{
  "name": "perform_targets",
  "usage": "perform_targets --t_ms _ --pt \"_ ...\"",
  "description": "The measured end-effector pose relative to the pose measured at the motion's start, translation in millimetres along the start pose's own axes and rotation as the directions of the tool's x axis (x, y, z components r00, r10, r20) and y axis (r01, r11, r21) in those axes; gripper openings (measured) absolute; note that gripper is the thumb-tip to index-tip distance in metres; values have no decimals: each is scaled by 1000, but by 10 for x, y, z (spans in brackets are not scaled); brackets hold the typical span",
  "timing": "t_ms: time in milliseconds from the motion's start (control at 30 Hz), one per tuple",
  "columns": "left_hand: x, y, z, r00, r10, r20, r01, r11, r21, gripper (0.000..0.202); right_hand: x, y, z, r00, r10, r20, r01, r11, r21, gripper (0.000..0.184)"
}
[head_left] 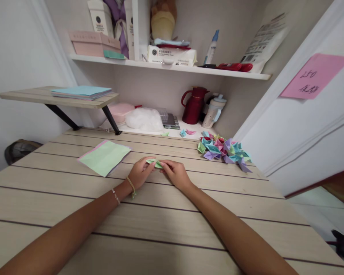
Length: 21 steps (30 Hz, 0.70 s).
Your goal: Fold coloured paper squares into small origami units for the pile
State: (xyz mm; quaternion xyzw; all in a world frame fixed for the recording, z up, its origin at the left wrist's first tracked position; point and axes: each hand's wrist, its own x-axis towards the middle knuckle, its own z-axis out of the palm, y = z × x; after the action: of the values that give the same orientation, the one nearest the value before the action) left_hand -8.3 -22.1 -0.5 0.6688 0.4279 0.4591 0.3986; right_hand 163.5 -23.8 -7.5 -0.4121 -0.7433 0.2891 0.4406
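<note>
Between my two hands is a small piece of folded green paper (pixel 154 164), held just above the table. My left hand (pixel 141 170) pinches its left end, and two bracelets circle that wrist. The fingertips of my right hand (pixel 176 173) grip the paper's right end. My fingers cover part of the folds. To the left lies a stack of square paper sheets (pixel 105 157), with a light green sheet on top and pink and purple edges showing. At the right, a pile of folded paper boats (pixel 223 149) in several colours sits on the table.
Behind the table, a low white ledge carries a dark red jug (pixel 193 106), a speckled cup (pixel 213 111) and a clear plastic bag (pixel 145 119). A raised wooden stand (pixel 25 95) at left bears blue paper (pixel 81 91). A pink note (pixel 315 76) hangs on the right wall.
</note>
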Motion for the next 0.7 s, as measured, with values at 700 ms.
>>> perform_targets --t_ms 700 --pt "-44 45 56 962 245 125 -275 854 443 35 -55 21 1 969 -234 83 215 625 -750 32"
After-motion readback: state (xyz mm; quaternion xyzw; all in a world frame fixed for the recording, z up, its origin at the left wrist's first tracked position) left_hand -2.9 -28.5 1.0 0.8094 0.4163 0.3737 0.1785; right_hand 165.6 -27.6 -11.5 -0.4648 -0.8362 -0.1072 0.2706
